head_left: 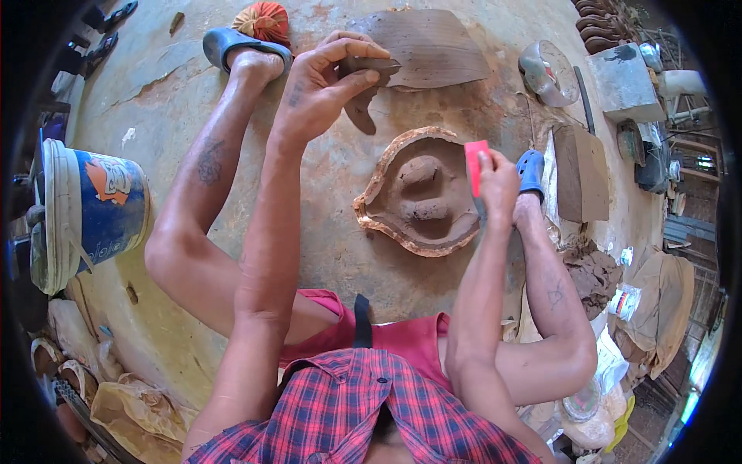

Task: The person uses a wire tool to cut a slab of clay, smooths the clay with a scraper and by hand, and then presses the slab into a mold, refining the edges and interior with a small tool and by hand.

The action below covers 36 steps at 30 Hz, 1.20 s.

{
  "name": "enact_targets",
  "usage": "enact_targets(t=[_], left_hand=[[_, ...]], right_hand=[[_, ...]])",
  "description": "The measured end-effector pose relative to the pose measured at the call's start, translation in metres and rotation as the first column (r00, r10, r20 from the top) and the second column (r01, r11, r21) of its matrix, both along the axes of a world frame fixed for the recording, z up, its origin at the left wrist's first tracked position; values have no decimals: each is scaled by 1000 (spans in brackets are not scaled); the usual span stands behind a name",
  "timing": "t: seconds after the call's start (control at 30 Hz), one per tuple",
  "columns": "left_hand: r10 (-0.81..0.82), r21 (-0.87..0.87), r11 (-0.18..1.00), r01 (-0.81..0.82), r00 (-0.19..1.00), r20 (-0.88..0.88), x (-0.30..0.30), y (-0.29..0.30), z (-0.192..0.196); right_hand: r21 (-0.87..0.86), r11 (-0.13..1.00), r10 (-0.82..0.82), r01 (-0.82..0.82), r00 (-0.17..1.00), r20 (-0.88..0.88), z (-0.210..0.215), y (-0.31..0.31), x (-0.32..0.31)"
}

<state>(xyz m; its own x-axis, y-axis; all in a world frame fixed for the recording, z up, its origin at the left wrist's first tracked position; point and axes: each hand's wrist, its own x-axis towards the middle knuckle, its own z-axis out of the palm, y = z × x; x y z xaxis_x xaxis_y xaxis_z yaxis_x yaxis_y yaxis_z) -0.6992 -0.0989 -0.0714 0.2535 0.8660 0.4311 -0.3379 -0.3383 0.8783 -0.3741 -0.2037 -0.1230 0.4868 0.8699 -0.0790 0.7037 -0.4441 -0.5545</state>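
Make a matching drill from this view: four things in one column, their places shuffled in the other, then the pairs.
1. red scraper
2. clay slab
3. bucket
4. clay mould

a. on the floor between the feet
b. in the right hand
c. far left on the floor
d. under the left hand

Pairs: 1-b, 2-d, 3-c, 4-a

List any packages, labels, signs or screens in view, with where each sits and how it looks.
Bucket: far left on the floor, round, white rim, blue printed label with an orange and white figure.
Plastic bags: lower left, crumpled, clear to yellowish.
Small packet: right side beside a lump of clay, clear with red and white print.
No signs or screens are visible.
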Motion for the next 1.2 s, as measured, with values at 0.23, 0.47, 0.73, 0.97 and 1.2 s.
enact_targets(t=[0.23,0.47,0.73,0.97,1.2], left_hand=[[108,-152,985,-85,983,151,19,-7,77],[425,-313,889,-334,858,290,-41,-1,61],[353,-568,819,-83,853,384,30,-96,-53],[536,-714,683,-153,770,347,17,-111,-22],[502,-679,709,190,540,675,2,-95,-20]], right_hand=[[556,687,454,-469,873,175,45,22,-92],[224,841,523,-493,635,-568,38,19,-152],[626,732,655,-269,533,-536,70,-13,-187],[451,623,638,-640,748,180,66,-34,-209],[630,584,694,-511,717,-62,56,-30,-229]])
